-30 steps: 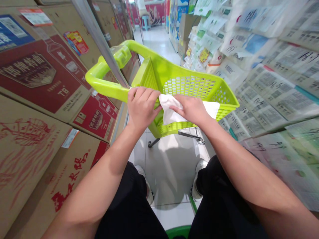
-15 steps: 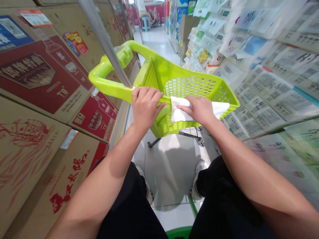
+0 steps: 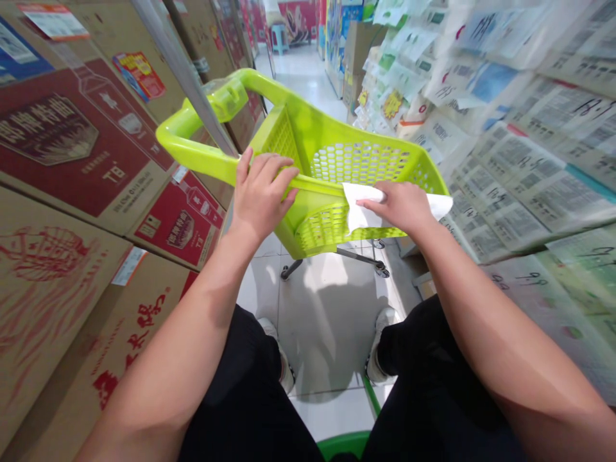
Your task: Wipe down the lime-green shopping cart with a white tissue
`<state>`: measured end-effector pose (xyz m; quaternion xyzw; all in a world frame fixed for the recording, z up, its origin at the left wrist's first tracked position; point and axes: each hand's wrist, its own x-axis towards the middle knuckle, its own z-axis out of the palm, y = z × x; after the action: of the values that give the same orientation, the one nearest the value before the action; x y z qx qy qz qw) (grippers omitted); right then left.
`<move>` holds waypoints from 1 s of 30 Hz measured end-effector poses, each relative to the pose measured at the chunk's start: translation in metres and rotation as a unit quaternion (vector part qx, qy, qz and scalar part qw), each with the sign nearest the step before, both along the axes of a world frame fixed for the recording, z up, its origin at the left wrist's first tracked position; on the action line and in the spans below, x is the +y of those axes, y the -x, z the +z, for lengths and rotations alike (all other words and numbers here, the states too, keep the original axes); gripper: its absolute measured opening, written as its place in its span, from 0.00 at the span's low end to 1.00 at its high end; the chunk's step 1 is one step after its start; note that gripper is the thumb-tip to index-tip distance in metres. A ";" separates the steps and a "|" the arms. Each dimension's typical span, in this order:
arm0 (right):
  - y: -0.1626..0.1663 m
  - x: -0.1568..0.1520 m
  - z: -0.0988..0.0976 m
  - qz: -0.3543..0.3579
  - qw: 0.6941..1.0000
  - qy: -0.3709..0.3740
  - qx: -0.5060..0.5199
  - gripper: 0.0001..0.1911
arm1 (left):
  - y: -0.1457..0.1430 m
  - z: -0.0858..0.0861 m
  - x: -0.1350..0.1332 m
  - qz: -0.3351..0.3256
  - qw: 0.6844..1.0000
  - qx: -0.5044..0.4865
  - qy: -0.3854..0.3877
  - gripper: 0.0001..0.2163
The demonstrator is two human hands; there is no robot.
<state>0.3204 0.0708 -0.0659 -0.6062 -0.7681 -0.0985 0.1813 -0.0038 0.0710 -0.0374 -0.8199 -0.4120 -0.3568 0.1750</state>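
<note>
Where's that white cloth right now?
In the head view the white cloth sits right of centre, draped over the near rim of the green basket, under the right hand; the left hand rests on the same rim to its left.

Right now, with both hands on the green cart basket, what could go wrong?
1. The cart stands on wheels. The right hand, pressing the white cloth on the basket rim, could push it away, as the left hand only rests on the rim.
2. The aisle is tight: the cart handle sits close to the cartons and may knock them.
</note>
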 end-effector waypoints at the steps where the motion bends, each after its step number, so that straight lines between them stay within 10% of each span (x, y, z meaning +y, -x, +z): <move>1: -0.004 0.000 -0.002 -0.005 1.000 -0.005 0.000 0.37 | -0.002 -0.001 0.000 0.001 1.000 -0.008 0.003 0.13; 16: 0.099 -0.003 0.011 0.017 0.997 -0.053 0.049 0.38 | -0.022 -0.001 -0.010 0.002 1.000 -0.004 0.004 0.12; 30: 0.034 -0.003 -0.003 -0.023 0.998 -0.051 0.019 0.31 | -0.010 -0.002 0.003 0.009 1.000 -0.015 -0.010 0.09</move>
<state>0.2866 0.0678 -0.0690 -0.6157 -0.7441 -0.1304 0.2241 0.0057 0.0743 -0.0397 -0.8090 -0.4184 -0.3713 0.1803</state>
